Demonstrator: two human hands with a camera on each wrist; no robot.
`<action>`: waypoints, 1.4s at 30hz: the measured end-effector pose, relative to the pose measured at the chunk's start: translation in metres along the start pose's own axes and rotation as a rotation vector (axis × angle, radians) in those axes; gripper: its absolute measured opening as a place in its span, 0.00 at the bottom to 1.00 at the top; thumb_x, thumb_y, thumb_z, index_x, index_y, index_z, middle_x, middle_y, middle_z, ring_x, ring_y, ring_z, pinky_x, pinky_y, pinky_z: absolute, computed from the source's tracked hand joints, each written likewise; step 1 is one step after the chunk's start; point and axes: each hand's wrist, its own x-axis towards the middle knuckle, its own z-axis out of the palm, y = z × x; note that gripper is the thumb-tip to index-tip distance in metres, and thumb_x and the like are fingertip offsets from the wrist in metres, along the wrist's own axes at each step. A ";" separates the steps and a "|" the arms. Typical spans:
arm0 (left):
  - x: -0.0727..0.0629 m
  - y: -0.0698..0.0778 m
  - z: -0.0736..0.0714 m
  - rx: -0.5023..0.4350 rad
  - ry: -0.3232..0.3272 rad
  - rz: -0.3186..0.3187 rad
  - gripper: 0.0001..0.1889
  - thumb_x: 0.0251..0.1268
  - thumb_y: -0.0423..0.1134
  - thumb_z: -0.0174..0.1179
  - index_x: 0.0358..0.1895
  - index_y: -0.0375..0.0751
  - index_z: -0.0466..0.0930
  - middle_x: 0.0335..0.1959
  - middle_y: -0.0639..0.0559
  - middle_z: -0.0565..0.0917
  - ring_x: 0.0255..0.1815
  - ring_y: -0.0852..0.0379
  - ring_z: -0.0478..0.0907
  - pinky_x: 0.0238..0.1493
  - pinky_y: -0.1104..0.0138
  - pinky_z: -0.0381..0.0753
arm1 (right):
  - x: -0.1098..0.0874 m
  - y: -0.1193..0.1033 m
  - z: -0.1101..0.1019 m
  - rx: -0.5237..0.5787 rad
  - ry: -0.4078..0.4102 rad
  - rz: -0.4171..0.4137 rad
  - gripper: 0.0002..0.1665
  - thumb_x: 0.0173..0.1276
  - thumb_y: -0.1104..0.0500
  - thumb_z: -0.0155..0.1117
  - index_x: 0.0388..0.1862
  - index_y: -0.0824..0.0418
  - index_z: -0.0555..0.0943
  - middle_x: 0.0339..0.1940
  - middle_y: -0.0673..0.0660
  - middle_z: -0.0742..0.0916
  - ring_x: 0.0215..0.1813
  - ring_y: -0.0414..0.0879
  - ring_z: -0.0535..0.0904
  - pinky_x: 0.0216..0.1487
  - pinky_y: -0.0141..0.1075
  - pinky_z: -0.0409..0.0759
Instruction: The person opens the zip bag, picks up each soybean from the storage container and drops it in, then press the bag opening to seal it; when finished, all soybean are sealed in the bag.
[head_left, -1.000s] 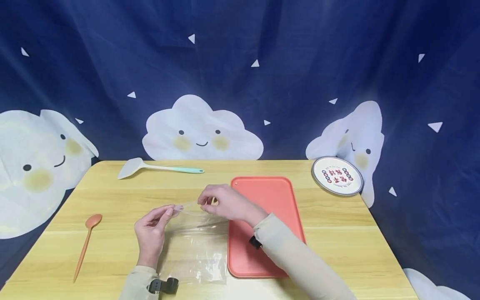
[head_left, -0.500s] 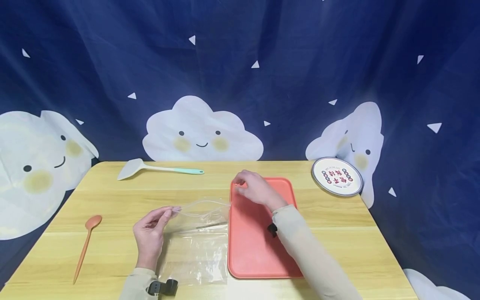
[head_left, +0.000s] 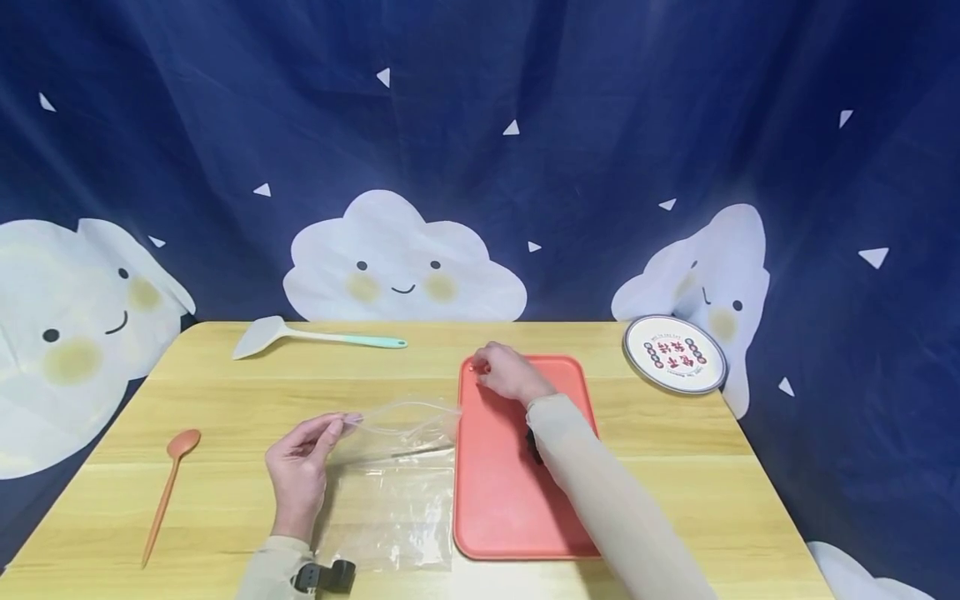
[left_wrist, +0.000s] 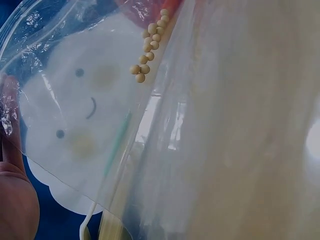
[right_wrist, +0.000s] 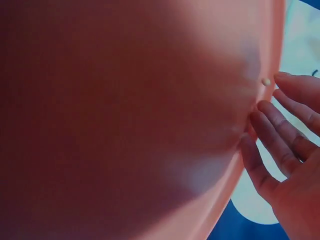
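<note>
My left hand (head_left: 300,471) pinches the left end of the mouth of a clear zip bag (head_left: 397,508), which spreads over the table beside the tray. In the left wrist view, several round beige soybeans (left_wrist: 147,45) show in a line through the clear film. At the far left corner of a coral-red tray (head_left: 517,500) is my right hand (head_left: 512,371). One soybean (right_wrist: 266,81) rests by the tray's rim, right beside a fingertip of this hand. The right fingers look loosely bent, and no bean is visibly pinched between them.
A white spatula (head_left: 262,336) with a mint handle lies along the back of the wooden table (head_left: 225,500). An orange spoon (head_left: 171,479) is on the left. At the back right lies a round printed plate (head_left: 675,353). A blue cloud-patterned curtain (head_left: 570,167) hangs behind.
My right hand has left the bag's mouth and moved right and away to the tray's far left corner. My left hand keeps its pinch on the bag.
</note>
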 end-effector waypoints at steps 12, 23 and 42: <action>-0.001 -0.003 0.002 0.006 0.004 -0.005 0.07 0.60 0.08 0.49 0.39 0.09 0.75 0.36 0.29 0.84 0.37 0.47 0.87 0.43 0.62 0.86 | 0.015 -0.004 0.005 -0.123 0.023 -0.020 0.10 0.65 0.66 0.67 0.43 0.57 0.87 0.38 0.51 0.81 0.44 0.47 0.79 0.51 0.36 0.79; -0.002 -0.001 0.001 0.012 0.010 -0.014 0.07 0.61 0.09 0.49 0.39 0.08 0.75 0.37 0.29 0.85 0.37 0.47 0.87 0.44 0.62 0.86 | 0.021 -0.008 0.007 -0.215 0.001 0.000 0.09 0.63 0.72 0.61 0.34 0.59 0.83 0.35 0.54 0.81 0.42 0.48 0.79 0.44 0.36 0.80; -0.003 -0.002 0.004 0.023 0.011 -0.021 0.06 0.61 0.10 0.50 0.39 0.09 0.75 0.36 0.28 0.84 0.37 0.47 0.87 0.44 0.61 0.85 | -0.006 -0.004 -0.018 0.091 0.061 0.033 0.02 0.66 0.66 0.64 0.37 0.62 0.80 0.32 0.51 0.84 0.39 0.45 0.80 0.43 0.35 0.80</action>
